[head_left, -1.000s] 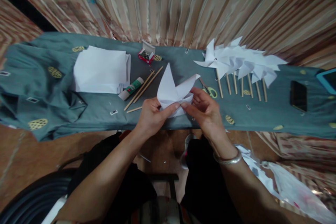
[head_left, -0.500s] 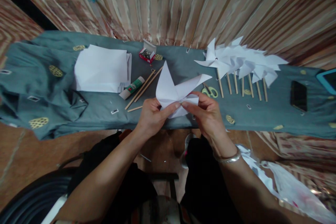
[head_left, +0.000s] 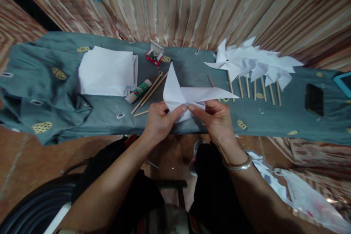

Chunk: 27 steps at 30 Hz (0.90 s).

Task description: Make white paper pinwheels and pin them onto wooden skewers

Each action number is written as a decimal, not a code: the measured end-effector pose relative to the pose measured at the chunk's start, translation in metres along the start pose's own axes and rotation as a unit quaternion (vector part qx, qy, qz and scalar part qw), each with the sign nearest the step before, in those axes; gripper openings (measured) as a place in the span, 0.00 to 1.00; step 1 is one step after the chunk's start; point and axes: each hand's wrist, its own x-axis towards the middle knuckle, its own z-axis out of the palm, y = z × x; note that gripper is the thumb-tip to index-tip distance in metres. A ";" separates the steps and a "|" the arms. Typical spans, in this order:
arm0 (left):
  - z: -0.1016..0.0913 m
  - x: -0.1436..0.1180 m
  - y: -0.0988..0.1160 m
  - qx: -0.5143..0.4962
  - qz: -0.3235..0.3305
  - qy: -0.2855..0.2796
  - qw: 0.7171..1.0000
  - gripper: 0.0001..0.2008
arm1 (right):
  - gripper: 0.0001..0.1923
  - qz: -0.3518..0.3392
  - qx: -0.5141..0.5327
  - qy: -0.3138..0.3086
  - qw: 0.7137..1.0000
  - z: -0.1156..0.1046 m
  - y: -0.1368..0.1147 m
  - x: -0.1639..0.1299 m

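Left hand [head_left: 160, 120]: pinching white, pointed, folded paper [head_left: 174, 93].
Right hand [head_left: 219, 119]: pinching same paper, just beside.
White paper pinwheels [head_left: 257, 62]: far right, on tan wooden sticks [head_left: 263, 88].

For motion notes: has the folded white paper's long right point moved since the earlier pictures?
Yes, rightward and downward in view: the paper's point, earlier left of the thin wooden stick on the leftmost white pinwheel, now overlaps that stick.

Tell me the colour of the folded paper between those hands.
The folded paper is white, shown best in the head view.
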 end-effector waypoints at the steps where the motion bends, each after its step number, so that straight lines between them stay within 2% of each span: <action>1: 0.000 0.000 0.000 0.006 -0.001 0.003 1.000 0.14 | 0.08 0.000 -0.005 0.004 1.000 0.000 0.001 0.000; 8: 0.000 0.001 -0.002 0.020 -0.004 0.013 1.000 0.15 | 0.11 -0.026 -0.029 0.026 0.999 0.003 0.006 0.002; 21: 0.005 0.003 -0.002 -0.019 -0.037 0.044 0.998 0.13 | 0.12 -0.008 -0.032 0.030 0.999 0.004 0.012 0.005; 27: 0.005 0.003 -0.003 -0.008 -0.029 0.049 0.998 0.13 | 0.12 -0.004 -0.046 0.025 0.999 0.002 0.012 0.005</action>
